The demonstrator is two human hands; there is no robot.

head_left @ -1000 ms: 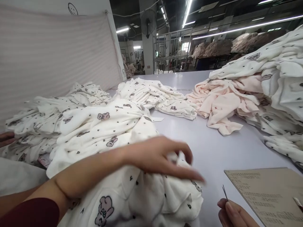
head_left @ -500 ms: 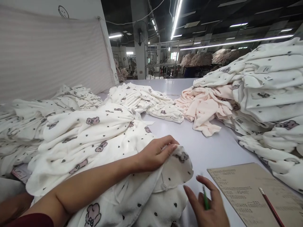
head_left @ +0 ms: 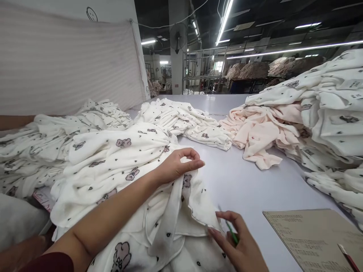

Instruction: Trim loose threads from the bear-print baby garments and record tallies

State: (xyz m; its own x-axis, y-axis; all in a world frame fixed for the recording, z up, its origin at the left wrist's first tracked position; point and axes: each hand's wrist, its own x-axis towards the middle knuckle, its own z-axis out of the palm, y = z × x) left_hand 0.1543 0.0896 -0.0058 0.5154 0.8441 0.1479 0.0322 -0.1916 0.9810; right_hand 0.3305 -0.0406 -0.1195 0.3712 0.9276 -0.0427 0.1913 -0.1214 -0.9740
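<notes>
White plush cloth (head_left: 170, 211) with purple bears and small dark marks lies bunched in front of me. Over its upper fold, my left hand (head_left: 181, 164) is closed in a pinch, and the cloth hangs below the fingers. My right hand (head_left: 238, 238) keeps a slim green tool with a thin tip (head_left: 233, 235) tucked in its fingers. Thumb and index of this hand are close around the dark-stitched edge of the cloth, the thumb touching it. The tool's exact kind is hard to make out.
More bear-print cloth is heaped at the left (head_left: 85, 121) and piled high at the right (head_left: 340, 113). Pink cloth (head_left: 261, 136) lies beside that pile. A printed brown sheet (head_left: 306, 234) with a red pencil (head_left: 348, 257) rests at the front right. Someone's arm (head_left: 17, 122) reaches in at the far left.
My left hand has moved left, raising the cloth into an upright fold. My right hand has come left to the cloth's edge, still with the green tool. The view has turned slightly left.
</notes>
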